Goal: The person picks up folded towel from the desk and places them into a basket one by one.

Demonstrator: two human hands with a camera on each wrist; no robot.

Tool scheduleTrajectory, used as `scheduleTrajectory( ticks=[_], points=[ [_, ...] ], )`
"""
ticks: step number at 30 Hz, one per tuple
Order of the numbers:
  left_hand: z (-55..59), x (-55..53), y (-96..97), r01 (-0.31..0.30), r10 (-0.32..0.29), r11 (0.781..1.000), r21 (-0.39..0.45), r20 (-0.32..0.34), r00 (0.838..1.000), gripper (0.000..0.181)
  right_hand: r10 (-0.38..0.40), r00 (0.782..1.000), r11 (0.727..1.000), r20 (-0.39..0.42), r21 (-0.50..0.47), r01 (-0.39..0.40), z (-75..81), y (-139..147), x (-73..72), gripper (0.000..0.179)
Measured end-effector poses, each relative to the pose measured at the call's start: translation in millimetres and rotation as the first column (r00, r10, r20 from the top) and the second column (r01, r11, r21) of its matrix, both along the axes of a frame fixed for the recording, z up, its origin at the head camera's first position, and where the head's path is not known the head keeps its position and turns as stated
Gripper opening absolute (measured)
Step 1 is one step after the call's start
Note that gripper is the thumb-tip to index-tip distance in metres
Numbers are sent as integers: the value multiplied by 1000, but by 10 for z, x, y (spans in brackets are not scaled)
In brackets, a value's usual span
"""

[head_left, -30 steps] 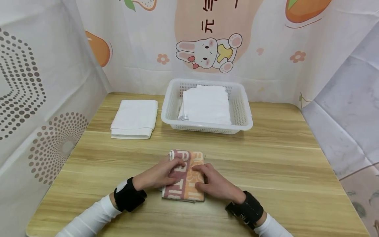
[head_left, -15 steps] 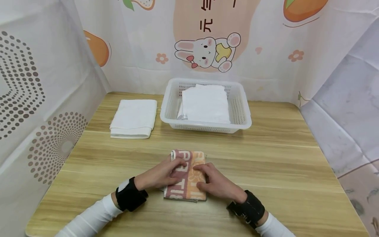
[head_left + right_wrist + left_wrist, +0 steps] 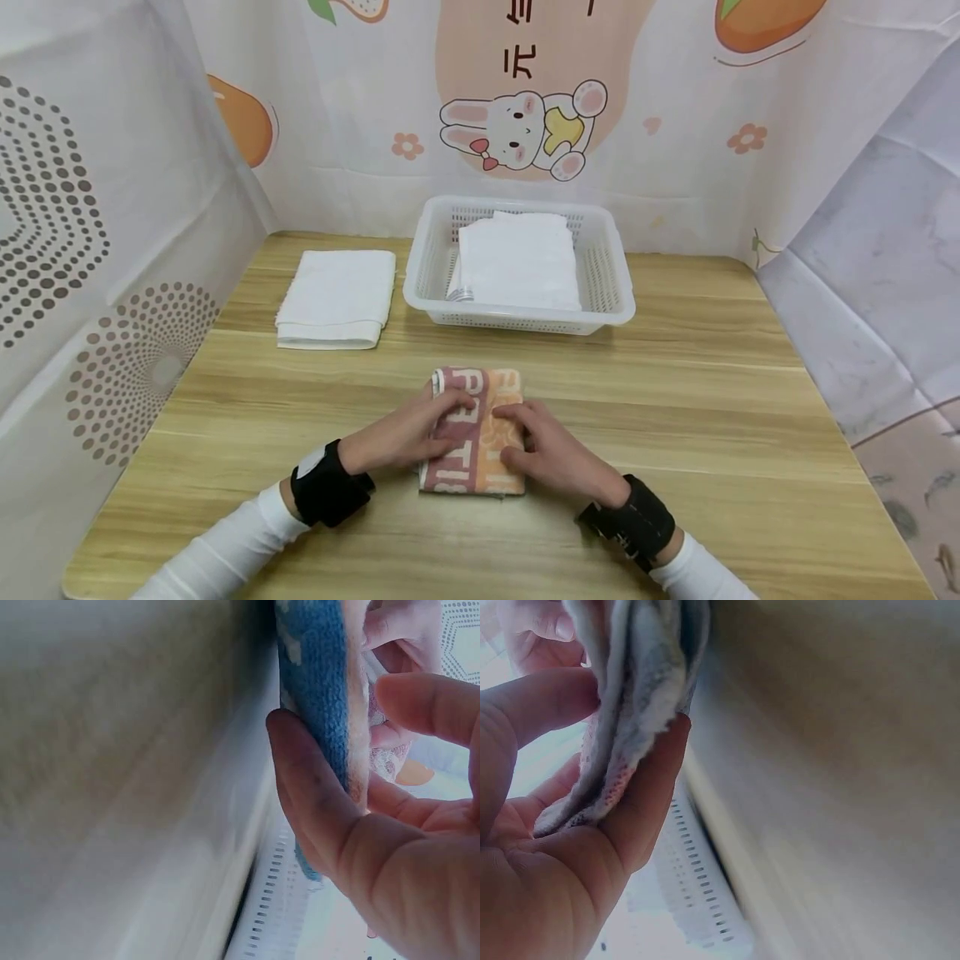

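A folded towel (image 3: 480, 479), maroon and orange with pale lettering on top, is held between both hands in the middle of the head view. My left hand (image 3: 408, 429) grips its left edge, thumb and fingertips on the top face. From the other side my right hand (image 3: 558, 454) grips the right edge the same way. In the left wrist view the towel's layered grey edge (image 3: 649, 682) sits between the thumb and fingers, some of which reach underneath. A blue layer (image 3: 319, 682) shows along the towel's side in the right wrist view, with fingers under it.
Beyond the hands stands a white perforated basket (image 3: 525, 319) holding folded white towels (image 3: 521, 262). Left of it, another folded white towel (image 3: 337, 292) lies on the wooden table (image 3: 675, 392). A printed curtain (image 3: 352, 108) hangs along the back and sides.
Both hands have shifted the folded towel slightly away from the body, toward the basket, in the last half second. Before that they barely moved. The head view has drifted a little.
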State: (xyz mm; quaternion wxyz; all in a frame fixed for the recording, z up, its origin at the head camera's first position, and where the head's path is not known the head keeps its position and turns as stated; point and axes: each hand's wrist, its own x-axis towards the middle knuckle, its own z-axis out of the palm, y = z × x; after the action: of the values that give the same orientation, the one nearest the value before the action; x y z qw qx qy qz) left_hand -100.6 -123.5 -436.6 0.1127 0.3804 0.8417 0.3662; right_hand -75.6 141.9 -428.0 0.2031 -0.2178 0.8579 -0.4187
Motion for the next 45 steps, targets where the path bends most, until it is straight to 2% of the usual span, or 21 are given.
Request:
scheduleTrajectory(
  ticks=[8,14,17,26,29,36,45],
  points=[
    [147,-91,5,-37,36,999,40,37,999,50,-27,998,998,-51,-66,23,123,9,-90,53],
    [219,-201,27,-30,32,995,90,-14,999,52,-72,989,991,-126,-122,56,186,-16,-182,51],
    [274,-259,47,-29,34,991,127,-34,999,51,-97,983,987,-158,-143,75,225,-29,-235,57],
    [421,-420,98,-104,110,984,145,-34,993,50,-134,958,984,-253,-148,99,349,-39,-402,70],
    [450,-477,110,-98,108,982,163,-57,992,51,-146,955,982,-260,-152,108,371,-32,-454,71],
    [524,-617,151,-89,113,975,202,-110,988,51,-156,963,980,-220,-156,123,452,-7,-580,75],
    [643,-860,202,-60,110,965,255,-186,976,49,-171,944,975,-281,-189,120,582,8,-811,74]
  ],
)
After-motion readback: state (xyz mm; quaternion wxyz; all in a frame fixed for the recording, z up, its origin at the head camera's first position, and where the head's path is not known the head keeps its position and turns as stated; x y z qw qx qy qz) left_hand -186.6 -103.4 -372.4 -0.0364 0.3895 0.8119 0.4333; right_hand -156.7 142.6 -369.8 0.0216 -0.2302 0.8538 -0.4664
